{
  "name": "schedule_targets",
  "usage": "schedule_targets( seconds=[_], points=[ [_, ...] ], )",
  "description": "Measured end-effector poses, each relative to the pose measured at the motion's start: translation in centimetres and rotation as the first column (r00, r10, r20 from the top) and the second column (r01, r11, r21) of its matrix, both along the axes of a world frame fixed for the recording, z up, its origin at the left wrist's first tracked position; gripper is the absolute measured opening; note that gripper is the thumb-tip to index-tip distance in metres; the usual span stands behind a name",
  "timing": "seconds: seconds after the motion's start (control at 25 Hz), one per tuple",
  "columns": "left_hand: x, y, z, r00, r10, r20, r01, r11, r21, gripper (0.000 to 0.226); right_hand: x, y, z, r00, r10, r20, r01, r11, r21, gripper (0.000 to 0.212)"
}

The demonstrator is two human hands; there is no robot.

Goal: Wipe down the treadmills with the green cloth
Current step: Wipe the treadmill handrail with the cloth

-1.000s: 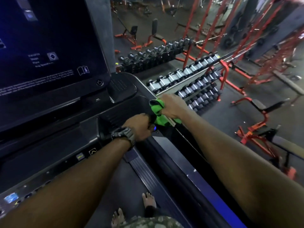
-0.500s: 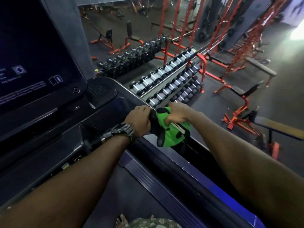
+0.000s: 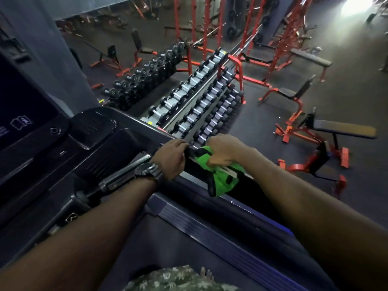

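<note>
Both hands slid further back along treadmill side handrail [image 3: 195, 162]. Right hand [image 3: 225, 151] fingers clamped on green cloth [image 3: 221, 175], wrapping it over rail to rub. Left hand [image 3: 173, 158] fingers curled around rail beside it, likely steadying.

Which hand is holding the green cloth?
The right hand grips the green cloth against the treadmill's side rail. The left hand, the one with the wristwatch, holds the rail bare.
</note>
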State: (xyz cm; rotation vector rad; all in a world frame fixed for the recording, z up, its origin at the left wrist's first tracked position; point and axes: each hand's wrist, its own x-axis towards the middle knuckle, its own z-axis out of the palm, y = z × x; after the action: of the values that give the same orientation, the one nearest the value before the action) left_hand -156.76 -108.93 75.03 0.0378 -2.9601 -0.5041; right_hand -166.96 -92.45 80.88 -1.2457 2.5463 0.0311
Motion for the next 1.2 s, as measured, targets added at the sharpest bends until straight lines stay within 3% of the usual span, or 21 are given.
schedule_targets(
  seconds=[0.08, 0.16, 0.36, 0.56, 0.68, 0.8, 0.88, 0.96, 1.04, 1.2],
  points=[
    [-0.1, 0.7, -0.5, 0.999, 0.02, 0.043, -0.02, 1.0, 0.013, 0.048, 1.8, -1.5, -0.4, 0.998, 0.051, -0.041, -0.057, 0.988, -0.141, 0.025],
    [0.3, 0.6, -1.2, 0.999, 0.043, 0.023, -0.043, 0.999, 0.001, 0.045, 2.4, -1.1, -0.9, 1.0, -0.019, -0.021, 0.014, 0.98, -0.197, 0.025],
    [-0.4, -0.9, -1.3, 0.995, -0.095, -0.04, 0.091, 0.991, -0.093, 0.047, 2.0, 3.3, -1.5, 0.959, -0.28, -0.044, 0.277, 0.959, -0.056, 0.024],
    [-0.3, -1.7, -1.6, 0.976, -0.2, -0.09, 0.186, 0.972, -0.141, 0.044, 4.5, -2.4, -0.7, 0.936, -0.351, 0.004, 0.345, 0.918, -0.196, 0.027],
    [-0.5, -0.9, -1.2, 0.981, -0.183, -0.07, 0.171, 0.975, -0.142, 0.041, 4.7, 3.2, -1.8, 0.835, -0.548, -0.053, 0.538, 0.833, -0.131, 0.03],
    [-0.2, 1.5, -1.6, 0.943, -0.319, -0.098, 0.299, 0.938, -0.175, 0.041, 5.0, 6.5, -3.1, 0.665, -0.74, -0.102, 0.719, 0.671, -0.181, 0.049],
    [0.0, 2.9, -1.9, 0.909, -0.402, -0.109, 0.379, 0.908, -0.181, 0.04, 6.1, 4.4, -3.4, 0.71, -0.702, -0.062, 0.672, 0.701, -0.239, 0.047],
    [0.2, 3.5, -2.4, 0.899, -0.426, -0.105, 0.405, 0.898, -0.173, 0.042, 7.8, 2.9, -3.5, 0.764, -0.642, -0.057, 0.612, 0.751, -0.247, 0.029],
    [0.2, 3.8, -2.7, 0.901, -0.425, -0.087, 0.402, 0.893, -0.204, 0.047, 8.9, 5.0, -2.8, 0.763, -0.64, -0.087, 0.603, 0.754, -0.262, 0.023],
    [0.8, 5.0, -2.1, 0.905, -0.422, -0.058, 0.398, 0.886, -0.239, 0.051, 9.6, 9.0, -3.0, 0.516, -0.852, -0.087, 0.803, 0.516, -0.297, 0.018]
  ],
)
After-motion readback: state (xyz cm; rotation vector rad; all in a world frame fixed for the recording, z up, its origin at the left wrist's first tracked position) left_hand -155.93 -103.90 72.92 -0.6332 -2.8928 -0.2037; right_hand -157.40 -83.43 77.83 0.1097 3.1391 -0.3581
